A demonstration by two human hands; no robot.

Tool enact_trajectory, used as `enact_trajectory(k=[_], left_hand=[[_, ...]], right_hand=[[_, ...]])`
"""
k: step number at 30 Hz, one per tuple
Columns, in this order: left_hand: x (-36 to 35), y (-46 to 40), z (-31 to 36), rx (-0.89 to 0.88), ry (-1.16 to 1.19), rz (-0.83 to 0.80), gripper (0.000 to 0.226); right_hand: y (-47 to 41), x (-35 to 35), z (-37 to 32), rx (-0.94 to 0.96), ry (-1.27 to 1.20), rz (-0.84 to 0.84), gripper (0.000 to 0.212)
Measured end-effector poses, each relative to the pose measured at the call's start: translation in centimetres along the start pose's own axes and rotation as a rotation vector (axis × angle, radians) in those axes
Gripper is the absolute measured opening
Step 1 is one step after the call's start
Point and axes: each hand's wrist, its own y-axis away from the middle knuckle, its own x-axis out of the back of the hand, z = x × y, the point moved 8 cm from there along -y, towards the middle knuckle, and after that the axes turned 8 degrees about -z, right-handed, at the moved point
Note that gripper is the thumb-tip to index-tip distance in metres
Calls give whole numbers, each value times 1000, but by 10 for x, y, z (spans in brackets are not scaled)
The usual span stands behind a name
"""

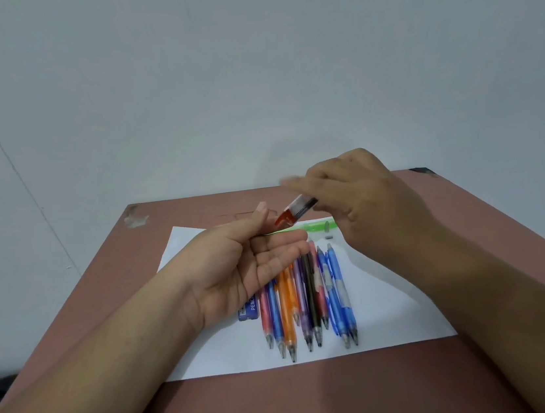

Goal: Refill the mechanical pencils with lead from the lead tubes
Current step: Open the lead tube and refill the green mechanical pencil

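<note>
Both hands are raised above the pencil row [305, 300]: the lead tube [295, 211] is pinched in the right hand [363, 202], tilted down-left toward the released, palm-up left hand [254, 263].

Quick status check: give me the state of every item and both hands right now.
Lead tube: held tilted in the air, red end down-left.
Right hand: grips the tube.
Left hand: open, palm up under the tube.
Green pencil: lying crosswise on the paper.
Pencil row: lying side by side, tips toward the person.
</note>
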Motion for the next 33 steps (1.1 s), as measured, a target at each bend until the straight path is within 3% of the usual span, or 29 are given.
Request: enact_trajectory(k=[2, 4, 9, 24, 30, 33], left_hand=[[0, -1, 0, 8, -6, 6, 49], [2, -1, 0, 20, -14, 10, 58], [3, -1, 0, 48, -4, -28, 82], [-1, -2, 5, 2, 54, -107, 80], [0, -2, 11, -25, 16, -137, 80], [5, -3, 16, -75, -89, -68, 74]], right_hand=[[-2, 1, 3, -74, -15, -2, 88], [-3, 4, 2, -81, -5, 18, 92], [1, 4, 0, 31, 8, 15, 47], [0, -5, 6, -40, -69, -14, 51], [1, -15, 15, -189, -230, -82, 43], [3, -19, 23, -282, -335, -102, 37]])
